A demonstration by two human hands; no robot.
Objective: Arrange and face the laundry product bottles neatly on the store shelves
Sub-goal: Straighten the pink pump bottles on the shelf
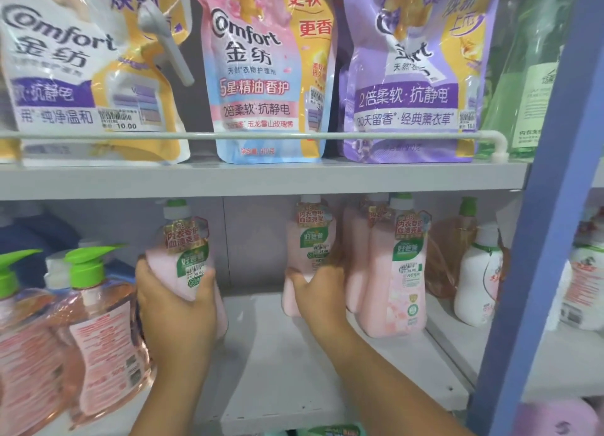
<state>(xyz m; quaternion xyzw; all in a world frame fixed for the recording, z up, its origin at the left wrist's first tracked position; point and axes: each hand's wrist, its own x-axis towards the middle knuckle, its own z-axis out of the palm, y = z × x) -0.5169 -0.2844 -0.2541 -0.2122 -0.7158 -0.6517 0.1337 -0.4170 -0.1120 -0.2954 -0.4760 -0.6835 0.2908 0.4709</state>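
Note:
On the lower shelf (281, 354) my left hand (176, 301) wraps around the lower half of a pink pump bottle (183, 255), its green-and-white label facing me. My right hand (318, 291) grips the base of a second pink bottle (309, 246) farther back. Right of it stands another pink bottle (397, 272) of the same kind, upright at the front, with one more partly hidden behind it.
Clear peach pump bottles with green tops (98, 321) crowd the left. White bottles (477, 282) stand at the right, beside a blue upright post (529, 239). The upper shelf holds Comfort refill pouches (264, 75) behind a white rail (248, 135).

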